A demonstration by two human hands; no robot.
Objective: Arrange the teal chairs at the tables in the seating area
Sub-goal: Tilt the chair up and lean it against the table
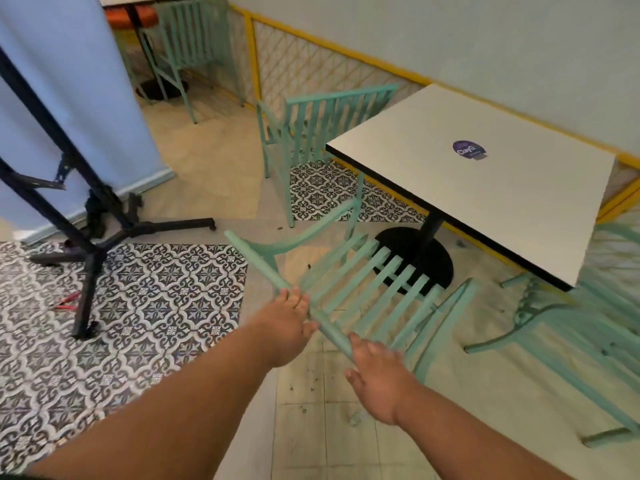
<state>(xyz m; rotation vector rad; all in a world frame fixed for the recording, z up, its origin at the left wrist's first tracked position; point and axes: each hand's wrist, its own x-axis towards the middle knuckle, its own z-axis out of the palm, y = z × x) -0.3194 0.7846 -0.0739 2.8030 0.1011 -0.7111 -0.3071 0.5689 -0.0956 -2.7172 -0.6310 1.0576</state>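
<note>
Head view: left hand [287,323] curls its fingers round the top rail of a tilted chair [363,282]; right hand [377,379] rests loose-fingered on it. Beyond the fingertips stands the table [502,202], far chair [311,126] already tucked; this one likely still needs placing.

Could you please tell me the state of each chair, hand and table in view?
Table: upright, sticker on top.
Near chair: held by its top rail, facing the table.
Left hand: grips the rail.
Right hand: at the rail, grip blurred.
Far chair: upright at the table's far side.
Right chair: blurred, beside the table.
</note>
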